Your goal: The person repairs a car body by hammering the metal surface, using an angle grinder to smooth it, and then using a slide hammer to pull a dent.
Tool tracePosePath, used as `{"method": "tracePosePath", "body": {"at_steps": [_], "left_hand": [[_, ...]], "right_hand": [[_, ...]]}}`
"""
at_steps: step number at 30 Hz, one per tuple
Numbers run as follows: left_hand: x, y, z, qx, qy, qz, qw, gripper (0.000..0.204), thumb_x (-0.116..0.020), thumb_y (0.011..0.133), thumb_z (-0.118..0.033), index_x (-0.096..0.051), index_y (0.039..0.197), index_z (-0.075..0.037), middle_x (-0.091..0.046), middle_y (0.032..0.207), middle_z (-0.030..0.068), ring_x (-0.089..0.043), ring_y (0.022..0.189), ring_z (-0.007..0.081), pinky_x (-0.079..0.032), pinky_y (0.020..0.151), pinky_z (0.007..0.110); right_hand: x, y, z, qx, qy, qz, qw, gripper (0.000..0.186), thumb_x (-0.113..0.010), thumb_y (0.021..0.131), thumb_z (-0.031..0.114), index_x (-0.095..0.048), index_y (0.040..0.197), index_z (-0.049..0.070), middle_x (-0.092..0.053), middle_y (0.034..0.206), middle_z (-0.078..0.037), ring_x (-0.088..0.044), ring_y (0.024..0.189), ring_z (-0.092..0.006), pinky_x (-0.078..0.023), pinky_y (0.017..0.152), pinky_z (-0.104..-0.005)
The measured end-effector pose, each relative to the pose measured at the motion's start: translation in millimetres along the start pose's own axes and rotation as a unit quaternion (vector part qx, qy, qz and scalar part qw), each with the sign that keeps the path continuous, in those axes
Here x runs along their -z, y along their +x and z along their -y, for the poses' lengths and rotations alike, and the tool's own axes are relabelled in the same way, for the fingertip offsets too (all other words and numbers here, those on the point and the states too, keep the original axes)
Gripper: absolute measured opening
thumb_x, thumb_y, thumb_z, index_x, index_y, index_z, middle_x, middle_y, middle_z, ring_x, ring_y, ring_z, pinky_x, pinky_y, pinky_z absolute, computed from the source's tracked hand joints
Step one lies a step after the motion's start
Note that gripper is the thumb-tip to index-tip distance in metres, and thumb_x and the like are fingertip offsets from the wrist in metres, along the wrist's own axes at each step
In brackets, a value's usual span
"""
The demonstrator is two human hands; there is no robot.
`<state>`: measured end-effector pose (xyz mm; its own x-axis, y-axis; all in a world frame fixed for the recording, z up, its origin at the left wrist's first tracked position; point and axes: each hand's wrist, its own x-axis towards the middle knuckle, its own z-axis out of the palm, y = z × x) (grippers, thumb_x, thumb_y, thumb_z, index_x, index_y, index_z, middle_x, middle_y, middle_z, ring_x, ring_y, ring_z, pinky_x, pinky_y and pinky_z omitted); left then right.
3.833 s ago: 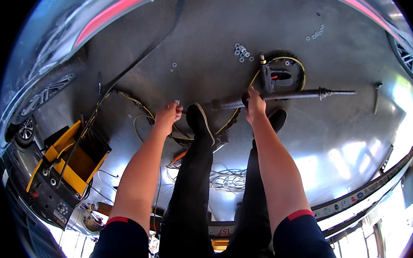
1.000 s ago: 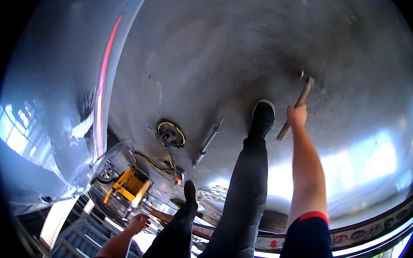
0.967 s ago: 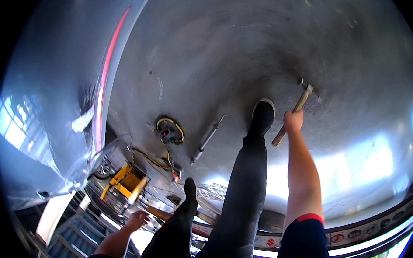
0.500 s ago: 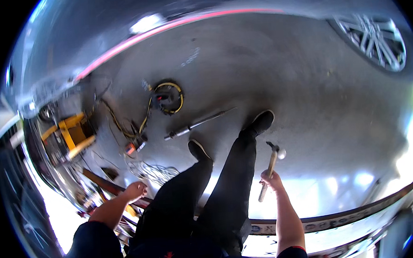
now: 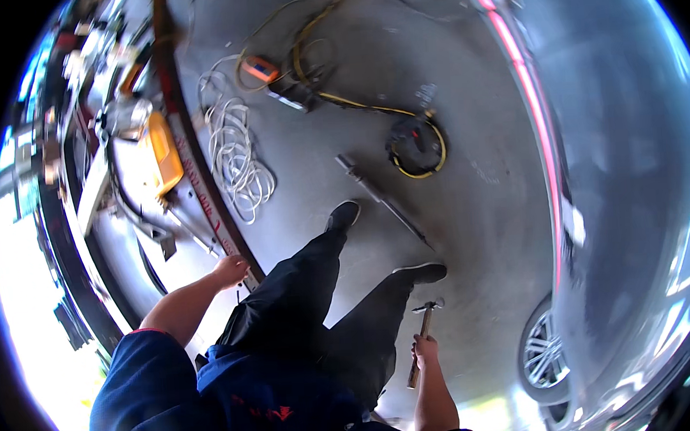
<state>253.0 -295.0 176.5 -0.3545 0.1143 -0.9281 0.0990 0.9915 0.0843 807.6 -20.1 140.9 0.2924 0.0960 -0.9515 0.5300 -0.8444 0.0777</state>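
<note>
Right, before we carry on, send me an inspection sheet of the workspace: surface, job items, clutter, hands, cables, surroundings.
Surface: grey floor, bright glare near the picture's lower edge.
Job's things: wooden-handled hammer, in hand; long metal rod tool, lying on the floor beyond the shoes.
Clutter: orange device on the floor; small pale pieces farther right, too blurred to identify.
Hands: right hand grips the hammer's handle; left hand has fingers curled, no held item visible.
Cables: pale cable in loose loops; yellow-and-black cable leading to a dark tool.
Surroundings: car with a pinkish-red stripe at right; rail with red markings and yellow box at left.
</note>
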Motion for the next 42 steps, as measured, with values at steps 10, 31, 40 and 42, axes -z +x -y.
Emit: {"method": "tracePosePath", "body": {"at_steps": [10, 31, 40, 42], "left_hand": [[-29.6, -26.6, 44.1, 0.065, -0.208, 0.001, 0.976, 0.035, -0.051, 0.095, -0.028, -0.075, 0.11, -0.006, -0.077, 0.1, 0.0141, -0.075, 0.09, 0.0288, -0.058, 0.087, 0.038], [253.9, 93.9, -124.2, 0.046, -0.111, -0.152, 0.981, 0.026, -0.053, 0.099, -0.019, -0.072, 0.089, -0.005, -0.072, 0.085, 0.0128, -0.072, 0.079, 0.0242, -0.056, 0.071, 0.039], [383.7, 189.0, -727.7, -0.772, 0.107, -0.106, 0.617, 0.029, -0.064, 0.072, -0.002, -0.066, 0.101, -0.008, -0.067, 0.095, 0.0088, -0.067, 0.089, 0.0315, -0.054, 0.08, 0.043], [338.4, 204.1, -785.5, -0.808, 0.186, -0.029, 0.558, 0.022, -0.068, 0.076, -0.01, -0.065, 0.098, -0.01, -0.065, 0.09, 0.005, -0.066, 0.086, 0.0288, -0.054, 0.077, 0.042]], "right_hand": [[-79.2, -50.0, 194.2, 0.139, -0.029, 0.027, 0.99, 0.012, -0.065, 0.098, 0.017, -0.061, 0.096, 0.006, -0.054, 0.071, 0.0, -0.053, 0.059, -0.0117, -0.04, 0.053, -0.0282], [-197.0, -2.2, 558.3, 0.144, -0.263, 0.044, 0.953, 0.026, -0.062, 0.084, 0.022, -0.065, 0.096, -0.002, -0.07, 0.073, -0.018, -0.071, 0.063, -0.0291, -0.057, 0.059, -0.0404], [-211.8, 52.5, 678.7, 0.129, -0.215, -0.021, 0.968, 0.018, -0.07, 0.089, 0.016, -0.061, 0.083, 0.001, -0.06, 0.061, -0.008, -0.058, 0.048, -0.0193, -0.046, 0.043, -0.0355], [-220.1, 53.3, 669.9, 0.07, -0.128, -0.006, 0.989, 0.018, -0.072, 0.088, 0.015, -0.062, 0.085, 0.001, -0.062, 0.062, -0.009, -0.059, 0.048, -0.0194, -0.047, 0.043, -0.0355]]}}
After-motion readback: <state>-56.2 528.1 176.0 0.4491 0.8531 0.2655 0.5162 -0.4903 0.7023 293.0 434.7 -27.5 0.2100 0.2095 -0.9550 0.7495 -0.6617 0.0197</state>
